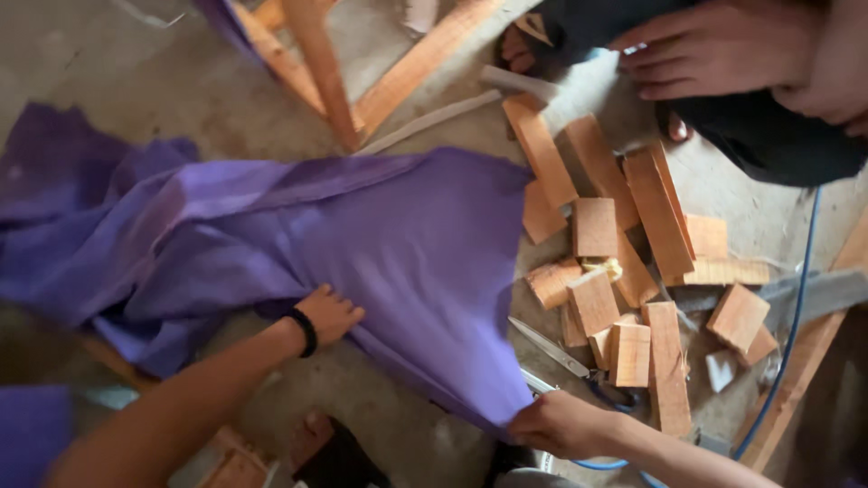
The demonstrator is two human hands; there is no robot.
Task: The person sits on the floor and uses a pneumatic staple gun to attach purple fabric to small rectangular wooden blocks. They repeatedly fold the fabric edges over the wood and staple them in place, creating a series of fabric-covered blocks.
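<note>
The right hand (565,423) pinches the near corner of a large purple fabric sheet (398,244), its grip closed on the edge just beside a pair of steel scissors (550,348) lying on the concrete floor (136,72). The left hand (330,314) presses flat, fingers spread, on the cloth's lower fold, the arm reaching in from the lower left with a black wristband (305,331). The sheet lies half spread: taut between the hands, rumpled at the far left. A heap of short wooden offcut blocks (624,271) sits right of it, another person's hand (714,45) above.
</note>
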